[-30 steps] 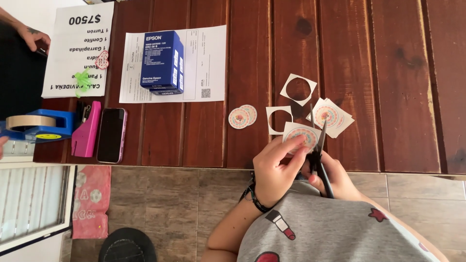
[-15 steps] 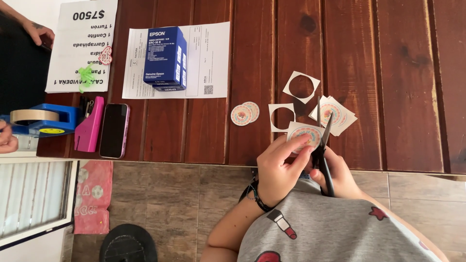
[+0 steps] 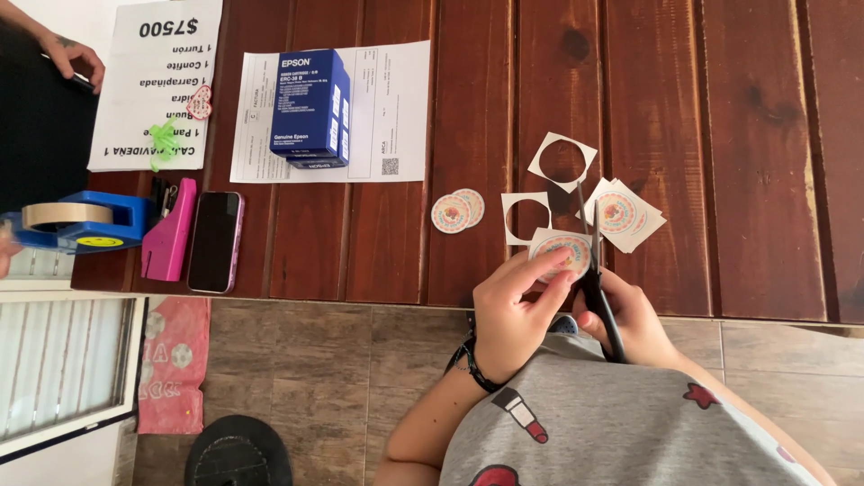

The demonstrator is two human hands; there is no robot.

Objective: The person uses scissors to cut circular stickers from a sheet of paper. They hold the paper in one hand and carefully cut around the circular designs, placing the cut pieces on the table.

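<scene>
Surface: dark reddish wooden desk with plank grooves, bordered below by a tiled floor.
Far left: another person's hand is seen at the upper edge, beside a white printed sheet.
Left group: a blue tape dispenser, a pink stapler and a dark phone are laid side by side near the desk edge.
Centre left: a blue box is placed on a second printed sheet.
Centre: two cut round stickers are overlapped on the desk.
Offcuts: two white squares with round holes are lying just beyond the hands.
Left hand: fingers are pinched on a round sticker sheet, held just above the near desk edge.
Right hand: fingers are closed through the handles of black scissors, blades set against the sheet.
Right: a small stack of uncut sticker squares is fanned beside the blades.
</scene>
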